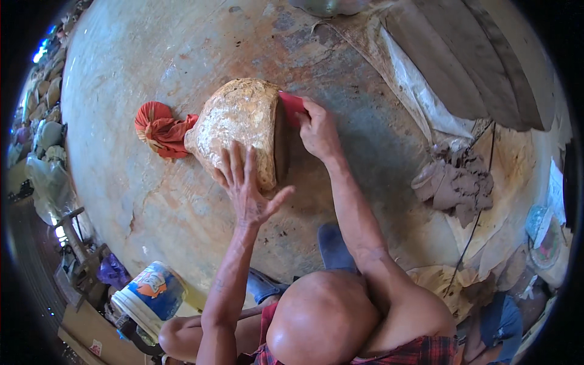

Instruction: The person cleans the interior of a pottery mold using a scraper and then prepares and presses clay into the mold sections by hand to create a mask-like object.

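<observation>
A large rounded form (234, 115), cream and brown with a rough, mould-like surface, lies on its side on the floor. Its narrow end points left, against a knotted red cloth bundle (159, 129). Along its wide right end runs a band of dark, wet-looking clay (280, 143). My left hand (246, 188) lies flat on the near side of the form, fingers spread and thumb apart. Between the fingers and thumb of my right hand (319, 131) is a flat red piece (292, 108), held against the clay end; its far edge is partly hidden.
Grey-brown clay slabs (450, 61) lie on sheeting at the upper right. Below them sits a crumpled heap of soft clay (456, 185). A white and blue bucket (152, 295) stands at the lower left, near a purple bag (113, 271). Clutter lines the left edge.
</observation>
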### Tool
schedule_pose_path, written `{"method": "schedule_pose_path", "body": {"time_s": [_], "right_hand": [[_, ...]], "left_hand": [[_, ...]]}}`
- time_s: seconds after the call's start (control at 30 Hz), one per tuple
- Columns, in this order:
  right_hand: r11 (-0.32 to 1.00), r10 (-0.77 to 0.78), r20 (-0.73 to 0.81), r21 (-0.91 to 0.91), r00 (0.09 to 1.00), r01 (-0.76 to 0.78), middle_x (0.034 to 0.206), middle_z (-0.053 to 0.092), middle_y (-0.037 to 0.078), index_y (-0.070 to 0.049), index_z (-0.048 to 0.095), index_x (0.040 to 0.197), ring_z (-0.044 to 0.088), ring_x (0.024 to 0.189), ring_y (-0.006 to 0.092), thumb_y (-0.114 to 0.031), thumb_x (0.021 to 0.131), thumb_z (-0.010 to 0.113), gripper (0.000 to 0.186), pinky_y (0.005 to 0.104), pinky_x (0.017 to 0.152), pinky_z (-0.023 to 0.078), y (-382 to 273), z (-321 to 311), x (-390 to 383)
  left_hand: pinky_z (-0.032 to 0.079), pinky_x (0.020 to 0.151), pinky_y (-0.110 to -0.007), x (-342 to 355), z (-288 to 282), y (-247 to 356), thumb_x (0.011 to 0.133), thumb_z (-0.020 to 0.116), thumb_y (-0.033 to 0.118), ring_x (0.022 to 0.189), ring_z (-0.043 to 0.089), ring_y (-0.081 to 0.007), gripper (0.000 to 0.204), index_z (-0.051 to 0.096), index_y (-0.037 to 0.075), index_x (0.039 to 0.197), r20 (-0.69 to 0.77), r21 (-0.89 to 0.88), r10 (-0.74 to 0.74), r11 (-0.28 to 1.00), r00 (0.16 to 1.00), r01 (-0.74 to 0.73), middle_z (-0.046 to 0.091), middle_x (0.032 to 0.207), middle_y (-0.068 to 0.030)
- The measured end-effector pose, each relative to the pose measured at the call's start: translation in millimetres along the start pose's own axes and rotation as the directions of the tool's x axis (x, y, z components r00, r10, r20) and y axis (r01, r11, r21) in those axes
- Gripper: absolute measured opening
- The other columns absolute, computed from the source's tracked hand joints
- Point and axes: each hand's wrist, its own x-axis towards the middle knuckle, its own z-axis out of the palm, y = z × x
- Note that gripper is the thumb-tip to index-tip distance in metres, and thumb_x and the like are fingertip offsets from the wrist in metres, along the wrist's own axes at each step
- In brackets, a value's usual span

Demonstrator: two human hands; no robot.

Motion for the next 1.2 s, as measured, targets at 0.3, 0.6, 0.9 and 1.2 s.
{"method": "schedule_pose_path", "body": {"time_s": [0.3,0.6,0.9,1.2], "right_hand": [[0.995,-0.099,-0.030,0.023,0.995,0.099,0.099,0.073,0.019,-0.003,0.071,0.113,0.073,0.096,0.0415,0.010,0.089,0.058,0.030,0.0470,0.082,0.058,0,16,-11],[0.978,-0.206,-0.008,0.028,0.979,0.206,0.100,0.071,0.015,-0.003,0.071,0.107,0.073,0.094,0.0360,0.016,0.083,0.061,0.032,0.0392,0.080,0.058,-4,15,-69],[0.979,-0.201,0.152,0.002,0.968,0.203,0.108,0.074,0.013,-0.006,0.074,0.110,0.073,0.101,0.0362,0.011,0.082,0.066,0.034,0.0449,0.087,0.060,-3,-2,-124],[0.936,-0.339,-0.114,-0.138,0.934,0.323,0.103,0.076,0.017,-0.006,0.075,0.112,0.075,0.096,0.0376,0.009,0.090,0.063,0.029,0.0430,0.084,0.060,26,-3,9]], "left_hand": [[0.008,0.127,-0.069,-29,25,6,0.074,0.090,0.058,0.162,0.011,-0.0483,0.119,0.030,0.010,0.165,-0.047,0.048,-0.073,0.996,0.996,0.075,0.022,0.174,-0.0210],[0.009,0.124,-0.073,-29,33,5,0.080,0.084,0.056,0.161,0.013,-0.0491,0.109,0.032,0.010,0.164,-0.100,0.063,-0.074,0.995,0.992,0.081,0.023,0.174,-0.0202],[0.011,0.126,-0.071,-27,37,7,0.080,0.085,0.047,0.162,0.013,-0.0472,0.106,0.033,0.011,0.165,-0.124,0.030,-0.079,0.996,0.989,0.083,0.025,0.174,-0.0174],[0.011,0.126,-0.070,-28,41,7,0.081,0.087,0.052,0.161,0.014,-0.0475,0.107,0.033,0.011,0.165,-0.157,0.056,-0.052,0.997,0.986,0.062,0.025,0.174,-0.0183]]}}
